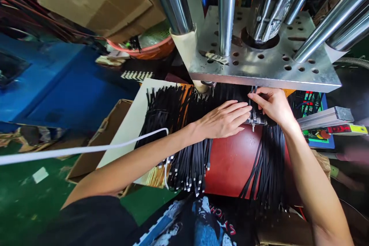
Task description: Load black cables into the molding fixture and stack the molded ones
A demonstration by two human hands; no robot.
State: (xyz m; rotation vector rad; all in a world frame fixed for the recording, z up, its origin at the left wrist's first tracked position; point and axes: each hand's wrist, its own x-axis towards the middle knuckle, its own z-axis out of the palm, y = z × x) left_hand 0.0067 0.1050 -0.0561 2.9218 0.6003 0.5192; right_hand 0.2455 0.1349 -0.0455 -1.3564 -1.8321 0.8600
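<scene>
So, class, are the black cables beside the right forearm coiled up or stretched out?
Stretched out: the black cables run lengthwise across the red surface, with no coils showing.

No whole word or number comes clear to me. Across the front of my shirt point(184, 230) runs a slanting line of letters point(223, 217), partly red, bent by the folds; one looks like an S, but I cannot put the rest together. On the control panel point(324, 102) to my right, small red digits glow in two displays point(308, 103), one above the other, too blurred to read. Any marks on the yellow label point(359, 129) nearby are too small for me, and the scuffed sticker point(216, 58) on the metal plate point(259, 73) gives me nothing legible
</scene>
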